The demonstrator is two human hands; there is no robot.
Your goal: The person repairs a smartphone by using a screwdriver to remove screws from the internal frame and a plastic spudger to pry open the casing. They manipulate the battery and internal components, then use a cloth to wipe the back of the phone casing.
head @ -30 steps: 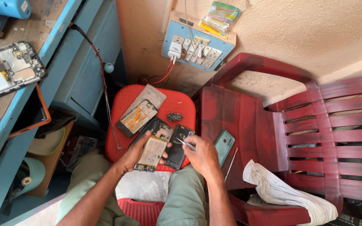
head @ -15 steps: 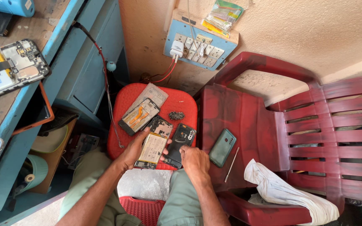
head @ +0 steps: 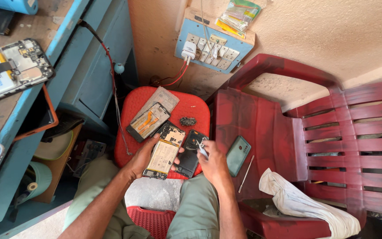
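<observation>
An opened phone (head: 165, 149) with its battery showing lies on a red stool (head: 193, 107), and my left hand (head: 143, 158) grips its lower left side. Beside it lies a black back cover (head: 192, 151). My right hand (head: 213, 162) rests at that cover's right edge and pinches a thin tool (head: 201, 148) whose tip points at the cover. Another opened phone (head: 148, 121) with orange ribbon cables lies further back on the stool, next to a grey plate (head: 164, 98) and a small dark clump (head: 188, 121).
A red plastic chair (head: 261, 124) on the right carries a green phone (head: 238, 149), a thin stick (head: 246, 173) and a white cloth (head: 303, 205). A blue switchboard (head: 211, 46) with red wires hangs on the wall. The blue workbench (head: 32, 99) at left holds a dismantled phone (head: 9, 71).
My right hand has shifted slightly over the black cover, with the tool tip now near its upper right edge. My left hand stays on the opened phone.
</observation>
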